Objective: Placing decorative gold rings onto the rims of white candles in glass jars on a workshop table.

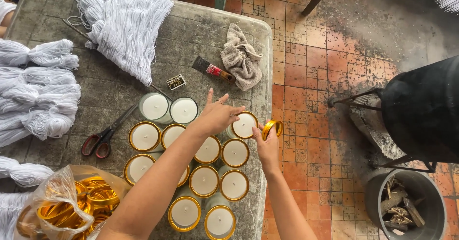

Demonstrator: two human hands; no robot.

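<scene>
Several glass jars of white wax (204, 181) stand grouped on the grey table (201, 34), most with a gold ring on the rim. My left hand (216, 116) rests fingers-spread over the jar at the group's right edge (245, 125), touching its rim. My right hand (267, 144) is just right of that jar and holds a loose gold ring (271, 127) on edge. Two jars at the back (183, 110) have no gold ring.
A plastic bag of gold rings (71, 204) sits at front left. Red-handled scissors (101, 138), white yarn bundles (38, 96), a brush (213, 69) and a rag (242, 56) lie on the table. A black pot (423, 108) and a bucket (406, 206) stand on the tiled floor.
</scene>
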